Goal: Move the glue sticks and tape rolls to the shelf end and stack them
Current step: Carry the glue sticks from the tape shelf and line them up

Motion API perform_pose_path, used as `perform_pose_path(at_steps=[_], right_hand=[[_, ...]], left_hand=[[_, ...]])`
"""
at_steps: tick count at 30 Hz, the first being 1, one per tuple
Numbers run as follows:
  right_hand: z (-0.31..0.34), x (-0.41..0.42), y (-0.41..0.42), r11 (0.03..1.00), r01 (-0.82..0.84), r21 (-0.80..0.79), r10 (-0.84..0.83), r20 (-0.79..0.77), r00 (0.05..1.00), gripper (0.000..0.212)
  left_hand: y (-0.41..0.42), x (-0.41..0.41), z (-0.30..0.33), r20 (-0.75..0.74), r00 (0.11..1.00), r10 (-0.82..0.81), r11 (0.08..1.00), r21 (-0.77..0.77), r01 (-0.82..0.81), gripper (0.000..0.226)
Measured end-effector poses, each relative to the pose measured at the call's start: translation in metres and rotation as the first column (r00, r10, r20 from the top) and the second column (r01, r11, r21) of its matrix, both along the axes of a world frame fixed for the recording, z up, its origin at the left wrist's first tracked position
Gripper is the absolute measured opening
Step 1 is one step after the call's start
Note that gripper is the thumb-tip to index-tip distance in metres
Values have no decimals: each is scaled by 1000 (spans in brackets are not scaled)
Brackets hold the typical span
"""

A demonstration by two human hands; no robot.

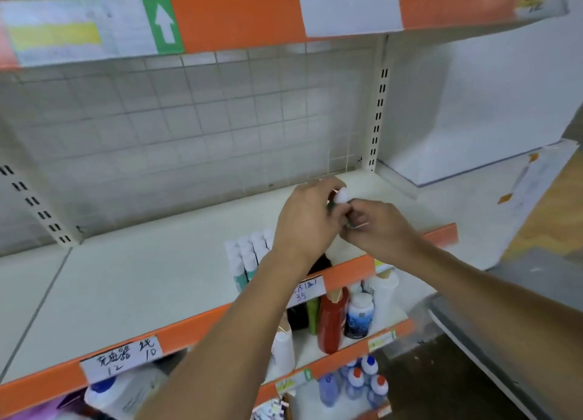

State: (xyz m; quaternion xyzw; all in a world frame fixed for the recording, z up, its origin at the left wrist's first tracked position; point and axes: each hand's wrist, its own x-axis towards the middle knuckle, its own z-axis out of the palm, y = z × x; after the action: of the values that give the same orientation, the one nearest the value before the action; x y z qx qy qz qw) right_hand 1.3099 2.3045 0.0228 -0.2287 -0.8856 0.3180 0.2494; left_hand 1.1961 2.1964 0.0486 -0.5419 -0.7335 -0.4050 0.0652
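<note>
Several glue sticks (pixel 249 257) with white caps and teal bodies stand in a block near the front of the white shelf (pixel 142 280). My left hand (pixel 306 221) holds a white-capped glue stick (pixel 341 196) above the shelf's right end. My right hand (pixel 375 227) meets it there and pinches a small, partly hidden item between the two hands; I cannot tell what it is. A dark object (pixel 321 263) lies behind my left wrist. No tape roll is clearly visible.
An orange shelf lip (pixel 202 322) with handwritten price tags runs along the front. Bottles (pixel 358 315) fill the shelves below. A wire grid backs the shelf, and an upright post (pixel 377 110) marks its right end. Another orange-edged shelf hangs overhead.
</note>
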Motion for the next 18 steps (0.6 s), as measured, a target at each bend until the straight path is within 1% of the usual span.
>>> perform_pose_path(at_steps=[3,5,7,9,11,15,18], right_hand=[[-4,-7,-3,993,-35,-115,25,-92,995,19],[-7,-11,-6,989,-52,-136,33,-137,990,29],[-11,-14,-11,987,-84,-134,60,-172,983,43],[-13,-15,-15,980,-115,-159,79,-217,973,51],[-16,-16,-20,978,-122,-171,72,-274,959,48],[-23,-18,-29,980,-81,-184,10,-354,935,39],[-29,-17,-35,977,-75,-198,-7,-385,923,40]], left_hand=[[-21,-3,1,120,992,46,997,50,-52,33],[-36,-9,0,144,985,97,993,47,-104,31],[-49,-14,-4,142,977,158,987,0,-159,27],[-59,-17,-8,118,974,196,981,-36,-193,24],[-64,-20,-13,76,976,203,979,-41,-200,23],[-67,-22,-26,-46,979,200,976,-77,-203,21],[-66,-23,-33,-158,958,237,968,-46,-247,20]])
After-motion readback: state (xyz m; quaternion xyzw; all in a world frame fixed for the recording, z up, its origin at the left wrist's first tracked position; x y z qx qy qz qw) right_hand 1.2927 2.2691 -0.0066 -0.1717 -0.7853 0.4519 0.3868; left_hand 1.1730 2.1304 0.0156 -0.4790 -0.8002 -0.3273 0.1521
